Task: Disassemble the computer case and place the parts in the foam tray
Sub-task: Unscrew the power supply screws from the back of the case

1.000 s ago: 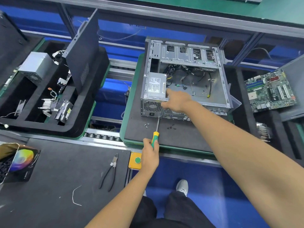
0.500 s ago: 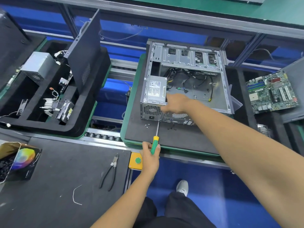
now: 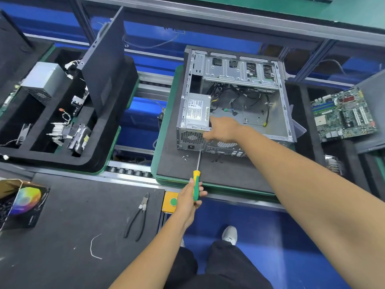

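The screwdriver (image 3: 196,185) has a yellow and green handle; the computer case (image 3: 233,101) is bare silver-grey metal with black cables inside; the foam tray (image 3: 62,130) is black on a green base; the motherboard (image 3: 343,114) is green; the button box (image 3: 171,201) is yellow with a green button; the pliers (image 3: 137,217) are black-handled.

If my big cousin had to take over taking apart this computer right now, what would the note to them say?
Left hand: grips the green-and-yellow screwdriver, tip at the rear of the computer case.
Right hand: rests on the case's back edge beside the power supply; its fingers are hidden.
Done: side panel off, case open, motherboard lying out on the right, loose screws on the mat, several parts already in the foam tray on the left.
Left: free the power supply, pull the cables, move the remaining parts to the tray. Pliers lie on the near mat.
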Demonstrator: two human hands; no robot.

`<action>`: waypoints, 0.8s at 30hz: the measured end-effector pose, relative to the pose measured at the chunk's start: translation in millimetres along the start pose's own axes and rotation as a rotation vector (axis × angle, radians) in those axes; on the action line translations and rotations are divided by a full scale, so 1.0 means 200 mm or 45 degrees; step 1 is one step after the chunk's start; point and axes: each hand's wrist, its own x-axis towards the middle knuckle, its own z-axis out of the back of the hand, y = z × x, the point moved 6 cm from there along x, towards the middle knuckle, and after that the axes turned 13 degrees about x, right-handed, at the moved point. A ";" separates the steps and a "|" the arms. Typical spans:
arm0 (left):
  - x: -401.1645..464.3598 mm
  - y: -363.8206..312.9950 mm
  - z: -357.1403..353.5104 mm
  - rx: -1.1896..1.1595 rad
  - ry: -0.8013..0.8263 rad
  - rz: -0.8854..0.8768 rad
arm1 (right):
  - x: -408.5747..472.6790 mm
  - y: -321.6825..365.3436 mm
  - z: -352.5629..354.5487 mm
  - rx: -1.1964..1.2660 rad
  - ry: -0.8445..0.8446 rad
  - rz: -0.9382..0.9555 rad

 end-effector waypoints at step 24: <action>-0.06 -0.04 -0.01 0.142 -0.031 0.116 | 0.03 -0.04 -0.02 -0.088 0.007 -0.093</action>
